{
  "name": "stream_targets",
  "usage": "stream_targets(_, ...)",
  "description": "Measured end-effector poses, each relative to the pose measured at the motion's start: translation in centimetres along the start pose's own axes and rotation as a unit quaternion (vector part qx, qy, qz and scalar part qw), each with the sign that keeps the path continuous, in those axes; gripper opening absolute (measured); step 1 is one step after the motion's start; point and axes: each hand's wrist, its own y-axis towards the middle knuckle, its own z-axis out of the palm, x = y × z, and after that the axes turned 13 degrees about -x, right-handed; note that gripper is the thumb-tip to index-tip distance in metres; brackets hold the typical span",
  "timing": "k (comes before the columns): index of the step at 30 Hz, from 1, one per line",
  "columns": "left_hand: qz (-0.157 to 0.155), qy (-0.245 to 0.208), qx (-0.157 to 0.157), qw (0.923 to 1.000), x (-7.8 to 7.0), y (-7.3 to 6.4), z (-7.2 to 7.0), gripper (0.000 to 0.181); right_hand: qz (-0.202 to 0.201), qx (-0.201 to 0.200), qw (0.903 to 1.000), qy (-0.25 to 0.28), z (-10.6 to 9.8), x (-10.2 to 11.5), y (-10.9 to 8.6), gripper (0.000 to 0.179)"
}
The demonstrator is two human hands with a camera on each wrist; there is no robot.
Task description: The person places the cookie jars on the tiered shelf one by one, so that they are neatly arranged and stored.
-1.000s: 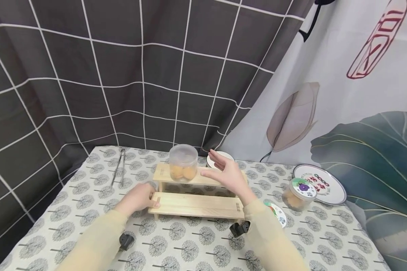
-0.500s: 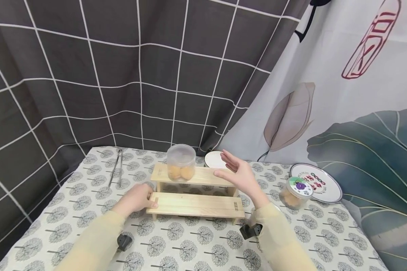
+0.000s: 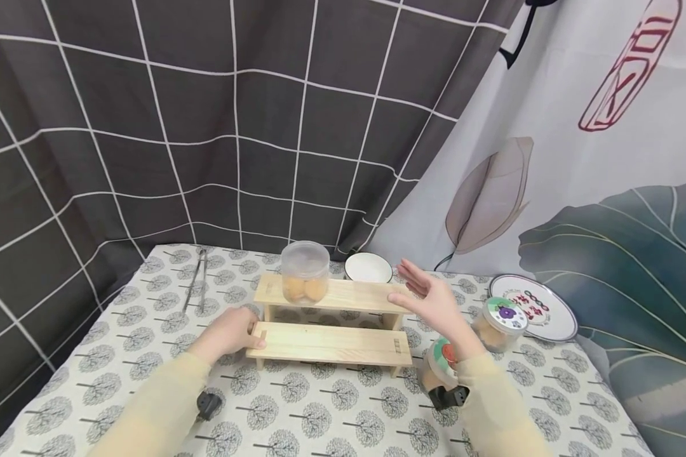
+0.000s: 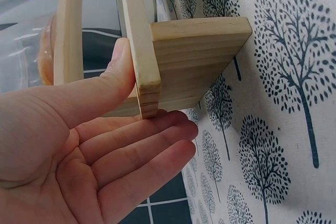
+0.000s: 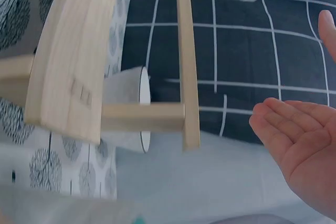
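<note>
A pale wooden two-step rack (image 3: 328, 344) stands mid-table. My left hand (image 3: 227, 333) pinches the left end of its lower board, thumb on top and fingers underneath; in the left wrist view the hand (image 4: 121, 145) shows this grip on the wood. On the upper board, left of centre, sits a clear lidded jar (image 3: 305, 273) with orange round pieces inside. My right hand (image 3: 431, 304) hovers by the upper board's right end, fingers extended and holding nothing. In the right wrist view that hand (image 5: 304, 150) is apart from the rack (image 5: 73, 77).
A white dark-rimmed bowl (image 3: 368, 267) stands behind the rack. Metal tongs (image 3: 196, 280) lie at the back left. To the right are a jar with a purple-flower lid (image 3: 500, 324), a large printed plate (image 3: 549, 317) and another green-lidded jar (image 3: 439, 365), partly behind my right forearm.
My right hand has moved right along the upper board, away from the clear jar, uncovering the bowl. The jar stays on the upper board, and my left hand keeps its grip.
</note>
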Motion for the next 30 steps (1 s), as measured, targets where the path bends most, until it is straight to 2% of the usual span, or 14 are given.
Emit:
stream_targets(16,-0.003,-0.005,0.006,1.0000,-0.4,-0.2,-0.5,0.030,0.025,0.014,0.9994,-0.021,-3.5,-1.9,-1.3,0.075)
stream_targets(23,-0.012,-0.005,0.013,0.9998,-0.4,-0.3,-0.5,0.029,0.021,0.000,0.9997,-0.011,-5.0,-3.1,-2.4,0.071)
stream_targets(30,0.010,0.000,0.003,0.9999,-0.6,-0.4,-0.6,0.030,0.024,-0.023,0.9989,-0.034,-6.4,-4.5,-3.3,0.072)
